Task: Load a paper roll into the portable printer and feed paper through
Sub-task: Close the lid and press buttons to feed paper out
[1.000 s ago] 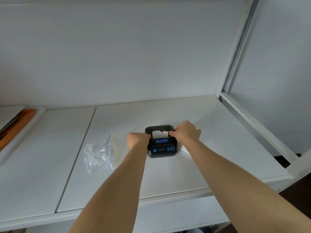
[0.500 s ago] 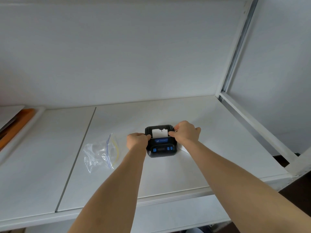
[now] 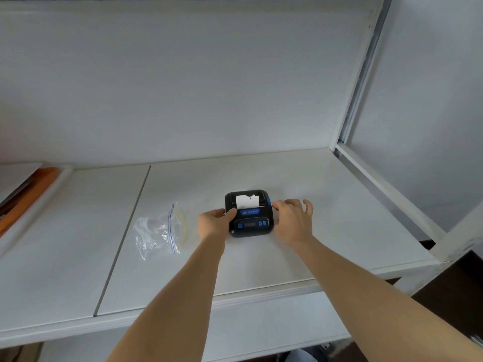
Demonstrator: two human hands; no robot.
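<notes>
A white counter (image 3: 261, 267) made of two panels with a thin dark seam (image 3: 122, 239) between them runs under a plain white back wall (image 3: 183, 87). A white metal frame post (image 3: 363, 74) rises at the right rear corner, with another white wall (image 3: 431, 100) beyond it. Dark floor (image 3: 454, 291) shows at lower right. The light is soft and even

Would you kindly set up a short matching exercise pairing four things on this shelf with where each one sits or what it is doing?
Things:
1. printer
2. paper strip
3. plastic zip bag
4. right hand

Places or states:
A. lies flat to the left of the printer
B. fingers spread beside the printer's right side
C. sticks up out of the printer's top
D. gripped at its left side by the left hand

Pairs: 1-D, 2-C, 3-A, 4-B
</notes>
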